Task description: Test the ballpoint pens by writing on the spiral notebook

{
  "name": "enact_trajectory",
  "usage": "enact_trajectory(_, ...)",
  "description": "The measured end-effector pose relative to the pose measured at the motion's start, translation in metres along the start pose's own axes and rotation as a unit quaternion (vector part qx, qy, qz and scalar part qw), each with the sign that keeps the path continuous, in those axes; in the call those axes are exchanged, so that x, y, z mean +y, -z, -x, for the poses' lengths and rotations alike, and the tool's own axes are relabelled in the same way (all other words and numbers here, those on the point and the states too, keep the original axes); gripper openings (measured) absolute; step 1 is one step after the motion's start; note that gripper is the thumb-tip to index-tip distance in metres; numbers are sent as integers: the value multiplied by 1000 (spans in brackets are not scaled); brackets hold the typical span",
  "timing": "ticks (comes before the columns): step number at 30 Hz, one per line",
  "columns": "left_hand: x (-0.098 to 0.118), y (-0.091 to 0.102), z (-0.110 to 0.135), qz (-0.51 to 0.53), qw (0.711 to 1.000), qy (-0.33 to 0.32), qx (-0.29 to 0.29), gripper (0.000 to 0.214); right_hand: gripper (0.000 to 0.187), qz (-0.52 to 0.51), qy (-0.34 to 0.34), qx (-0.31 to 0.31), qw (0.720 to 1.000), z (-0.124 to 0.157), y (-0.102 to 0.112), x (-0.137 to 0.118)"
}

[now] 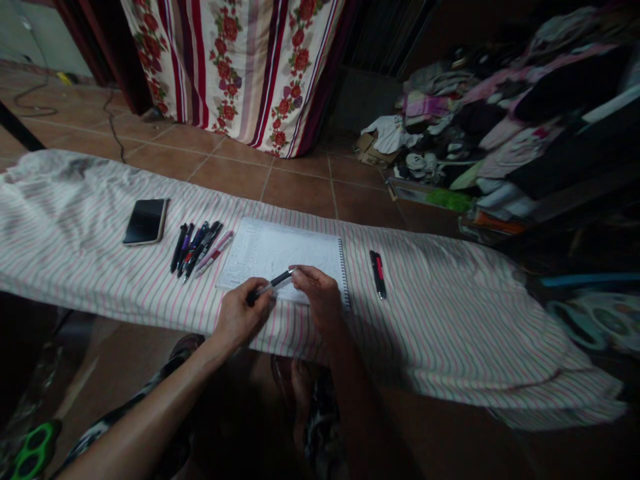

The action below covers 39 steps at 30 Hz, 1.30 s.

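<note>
My left hand (245, 308) is closed around the rear part of a dark pen (281, 278) with a clear section. At the pen's silver tip, the fingers of my right hand (319, 290) pinch the end. Both hands hover over the near edge of a spiral notebook (295, 250), its open page covered in faint writing. Left of the notebook lies a bunch of several pens (197, 248), dark, purple and pinkish. To its right, two pens (377, 275), one black and one with red, lie side by side.
A dark-screened phone (146, 221) rests on the striped cloth (440, 300) covering the long, low surface. Beyond it, a floral curtain (235, 67) hangs over the tiled floor. A heap of clothes (465, 107) is piled at the back right. My legs are below the near edge.
</note>
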<state>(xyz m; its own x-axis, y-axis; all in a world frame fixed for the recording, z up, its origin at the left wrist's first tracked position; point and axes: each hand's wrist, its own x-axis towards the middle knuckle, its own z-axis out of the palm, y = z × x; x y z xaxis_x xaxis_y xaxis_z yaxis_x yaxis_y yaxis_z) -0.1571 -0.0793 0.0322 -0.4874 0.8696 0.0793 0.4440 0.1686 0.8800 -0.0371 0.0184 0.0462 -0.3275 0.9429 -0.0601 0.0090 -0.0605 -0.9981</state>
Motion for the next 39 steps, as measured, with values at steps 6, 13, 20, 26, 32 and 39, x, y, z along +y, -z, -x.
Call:
enact_trajectory(6,0,1,2,-39,998,-38,12,23,22,-8,0,23,1000,1,-3,-3)
enact_trajectory(13,-5,2,6,-132,978,-146,74,22,25,-26,-10,29,999,0,-5,1)
enact_trajectory(20,-2,6,8,-157,972,-152,82,22,29,-27,-2,22,999,0,-8,6)
enact_trajectory(26,-4,4,5,-24,998,-18,58,21,45,-80,0,-4,997,2,-17,9)
enact_trajectory(32,-5,9,1,82,993,50,65,23,41,15,78,-2,997,3,-17,13)
enact_trajectory(39,10,13,2,367,917,156,28,25,29,270,251,-10,930,20,-23,8)
